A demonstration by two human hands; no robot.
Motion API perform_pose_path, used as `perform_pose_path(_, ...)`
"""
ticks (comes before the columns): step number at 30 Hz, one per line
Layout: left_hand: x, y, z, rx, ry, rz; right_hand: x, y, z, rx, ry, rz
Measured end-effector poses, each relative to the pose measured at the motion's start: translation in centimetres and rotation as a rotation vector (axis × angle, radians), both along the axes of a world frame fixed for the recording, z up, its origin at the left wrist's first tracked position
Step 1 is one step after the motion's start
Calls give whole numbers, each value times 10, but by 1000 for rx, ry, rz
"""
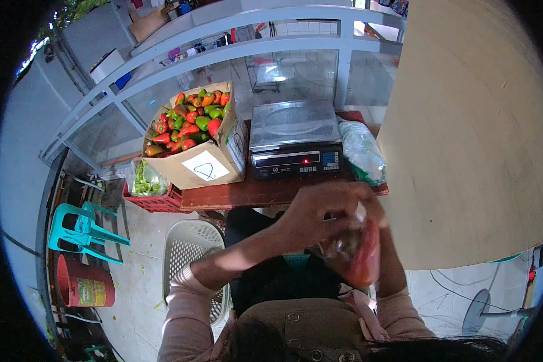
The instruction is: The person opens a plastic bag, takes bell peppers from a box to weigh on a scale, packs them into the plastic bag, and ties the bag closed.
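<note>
Plastic bag hangs between the table's front edge and the person.

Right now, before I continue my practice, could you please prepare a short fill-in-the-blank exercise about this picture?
The left hand and the right hand are close together at a plastic bag whose right side looks ____ in colour.
The cardboard box stands to the ____ of the scale.
The paper sheet on the front of the box is ____ in colour.

Missing words: red; left; white.
</note>
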State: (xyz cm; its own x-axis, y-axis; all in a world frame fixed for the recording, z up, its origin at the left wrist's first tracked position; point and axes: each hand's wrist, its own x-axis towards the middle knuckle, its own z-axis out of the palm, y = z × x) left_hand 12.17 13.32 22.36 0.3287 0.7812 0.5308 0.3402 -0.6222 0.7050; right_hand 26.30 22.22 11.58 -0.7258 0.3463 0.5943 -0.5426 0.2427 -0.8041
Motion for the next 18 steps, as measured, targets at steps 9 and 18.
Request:
perform_pose_path(9,-43,40,-77,-213,-142,502,-31,-36,-38,-1151,-3,321)
perform_pose_path(18,-32,-17,-39,-219,12,151,12,-18,62,402,-421,-455)
